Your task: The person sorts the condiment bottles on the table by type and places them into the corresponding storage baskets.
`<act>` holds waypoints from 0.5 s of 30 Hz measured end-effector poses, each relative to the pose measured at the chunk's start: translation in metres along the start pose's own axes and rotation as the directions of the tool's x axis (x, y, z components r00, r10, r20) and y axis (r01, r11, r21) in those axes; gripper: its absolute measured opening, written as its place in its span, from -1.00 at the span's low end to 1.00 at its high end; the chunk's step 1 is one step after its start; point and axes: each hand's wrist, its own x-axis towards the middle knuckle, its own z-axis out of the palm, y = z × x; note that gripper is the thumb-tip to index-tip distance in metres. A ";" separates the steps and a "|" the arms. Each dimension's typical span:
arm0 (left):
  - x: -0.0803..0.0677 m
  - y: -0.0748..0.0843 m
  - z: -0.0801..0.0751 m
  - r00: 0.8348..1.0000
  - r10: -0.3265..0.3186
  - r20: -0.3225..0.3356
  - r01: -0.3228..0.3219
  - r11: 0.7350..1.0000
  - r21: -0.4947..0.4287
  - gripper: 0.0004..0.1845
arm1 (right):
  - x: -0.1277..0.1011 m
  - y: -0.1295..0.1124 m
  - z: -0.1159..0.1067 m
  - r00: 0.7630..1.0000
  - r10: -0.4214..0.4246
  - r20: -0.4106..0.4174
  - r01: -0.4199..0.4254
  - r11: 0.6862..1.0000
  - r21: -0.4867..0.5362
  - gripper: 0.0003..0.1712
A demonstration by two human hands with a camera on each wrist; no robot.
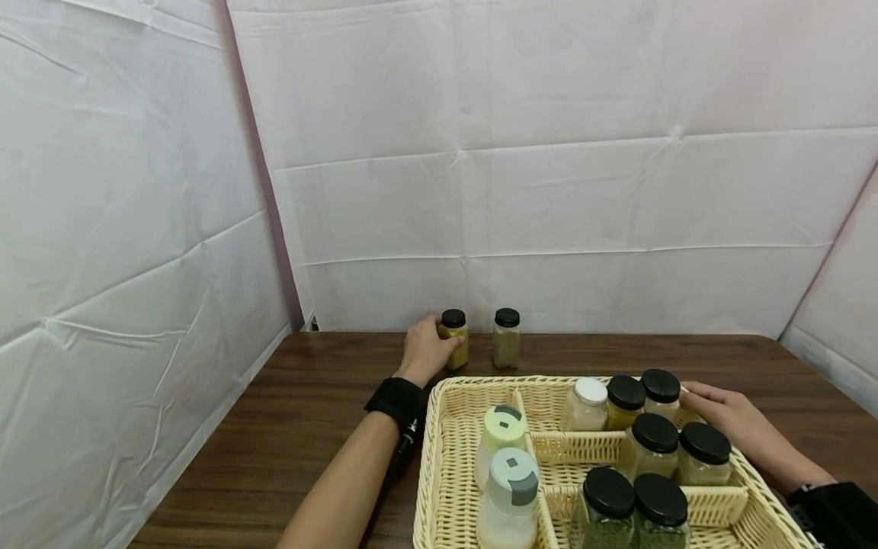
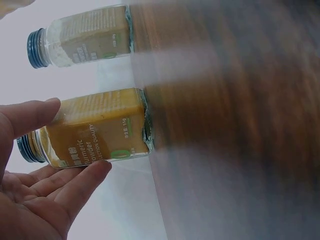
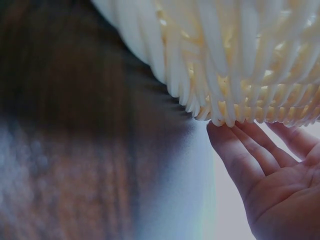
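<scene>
My left hand (image 1: 427,349) pinches a glass jar of yellow turmeric powder (image 2: 95,131) between thumb and fingers. The jar stands upright at the table's back edge, under a black lid. Just to its right is a similar jar of paler powder (image 1: 507,343), apart from my hand. My right hand (image 1: 728,418) touches the right back side of a cream wicker basket (image 1: 427,465); its fingers look nearly straight in the right wrist view, with the tips partly hidden by the wicker (image 3: 235,95).
The basket's compartments hold several black-lidded spice jars (image 1: 655,433), a white-lidded jar (image 1: 588,404) and two pale squat-capped bottles (image 1: 509,503). Brown wooden tabletop (image 1: 302,427) extends left of the basket. White sheeting (image 1: 549,198) hangs behind and at both sides.
</scene>
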 end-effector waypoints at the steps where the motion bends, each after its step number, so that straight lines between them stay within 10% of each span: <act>1: 0.000 0.000 0.000 1.000 -0.004 0.002 0.004 1.000 -0.002 -0.50 | 0.000 0.000 0.000 1.000 -0.002 -0.004 0.002 1.000 -0.005 -0.05; 15: 0.000 0.003 0.000 1.000 0.002 0.003 -0.002 1.000 0.000 -0.53 | 0.001 0.003 0.001 1.000 -0.025 -0.010 0.025 1.000 0.000 -0.07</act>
